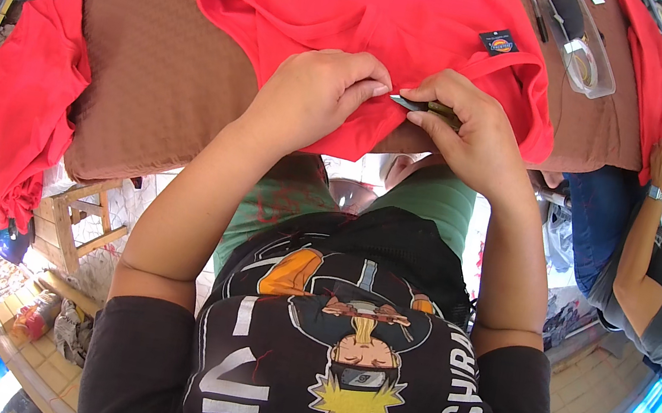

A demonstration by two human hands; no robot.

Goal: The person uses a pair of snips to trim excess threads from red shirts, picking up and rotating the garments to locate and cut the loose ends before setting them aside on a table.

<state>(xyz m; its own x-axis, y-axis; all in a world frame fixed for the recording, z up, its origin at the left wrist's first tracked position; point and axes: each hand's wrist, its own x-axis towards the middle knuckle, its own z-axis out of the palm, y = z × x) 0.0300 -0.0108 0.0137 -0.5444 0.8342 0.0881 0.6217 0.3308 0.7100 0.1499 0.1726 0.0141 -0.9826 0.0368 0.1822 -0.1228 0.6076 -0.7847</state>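
At the upper middle of the frame, a red garment (364, 11) is being spread over the brown tabletop (159, 82). Its lower hem is being pinched by the left hand (324, 92), grip closed on the cloth. A small snipper (418, 106) is being held in the closed right hand (470, 134), its tip touching the hem.

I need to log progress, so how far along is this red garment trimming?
Done: cannot tell. In hand: left hand pinches the red garment hem while right hand holds a small snipping tool there. Left: another red garment waits beside the brown table.
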